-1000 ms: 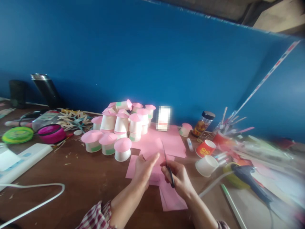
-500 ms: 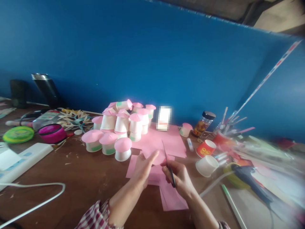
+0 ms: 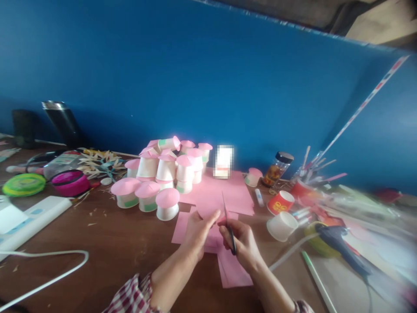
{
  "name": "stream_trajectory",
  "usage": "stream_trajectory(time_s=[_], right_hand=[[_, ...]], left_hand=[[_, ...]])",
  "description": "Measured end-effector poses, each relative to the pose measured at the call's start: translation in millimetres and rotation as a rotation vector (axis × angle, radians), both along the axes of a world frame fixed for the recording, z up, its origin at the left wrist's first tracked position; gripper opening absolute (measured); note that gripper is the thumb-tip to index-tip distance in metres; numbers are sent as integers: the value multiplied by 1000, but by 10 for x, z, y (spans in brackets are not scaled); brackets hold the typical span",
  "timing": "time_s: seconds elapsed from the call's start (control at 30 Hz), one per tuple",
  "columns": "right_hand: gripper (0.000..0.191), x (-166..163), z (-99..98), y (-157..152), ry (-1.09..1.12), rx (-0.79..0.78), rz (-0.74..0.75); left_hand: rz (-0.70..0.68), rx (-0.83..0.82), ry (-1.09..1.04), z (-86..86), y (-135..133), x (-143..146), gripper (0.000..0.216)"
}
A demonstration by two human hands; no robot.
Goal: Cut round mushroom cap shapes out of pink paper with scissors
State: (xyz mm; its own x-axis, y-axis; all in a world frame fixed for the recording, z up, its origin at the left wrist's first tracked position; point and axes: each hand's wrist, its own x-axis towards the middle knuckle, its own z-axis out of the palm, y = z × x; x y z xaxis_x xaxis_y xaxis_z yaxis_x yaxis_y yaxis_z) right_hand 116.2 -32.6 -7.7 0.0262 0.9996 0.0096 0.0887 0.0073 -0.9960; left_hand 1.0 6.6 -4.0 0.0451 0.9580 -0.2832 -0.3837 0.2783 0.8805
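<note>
My left hand (image 3: 199,232) is closed with its thumb on a piece of pink paper (image 3: 210,212), whose outline merges with the pink sheets behind it. In my right hand (image 3: 243,242) is a pair of scissors (image 3: 232,240) with dark handles, the thin blades pointing away from me beside the held paper. Whether the blades touch the paper I cannot tell. Beneath and beyond my hands lie flat pink sheets (image 3: 235,267). To the left, several white paper cups (image 3: 167,212) stand upside down, some stacked, with pink cone-shaped paper tops (image 3: 125,186).
At right are a red paper cup (image 3: 280,202), a white cup (image 3: 282,226) on its side, a glue gun (image 3: 345,250) and a lidded jar (image 3: 278,168). A power strip (image 3: 37,219) and white cable (image 3: 48,278) lie left. A blue wall (image 3: 195,78) rises behind.
My left thumb has shifted slightly right and down, closer to the scissors. My right hand and the scissors have moved a little to the left. The cups and sheets stay in place.
</note>
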Motion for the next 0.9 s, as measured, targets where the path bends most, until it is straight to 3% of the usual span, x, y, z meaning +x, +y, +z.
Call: stream_trajectory(time_s=[0.37, 0.9], right_hand=[[37, 11, -17, -3, 48, -12, 15], [37, 24, -6, 4, -17, 6, 19]], left_hand=[[-80, 4, -27, 25, -8, -10, 28], [-67, -21, -34, -17, 8, -18, 26]])
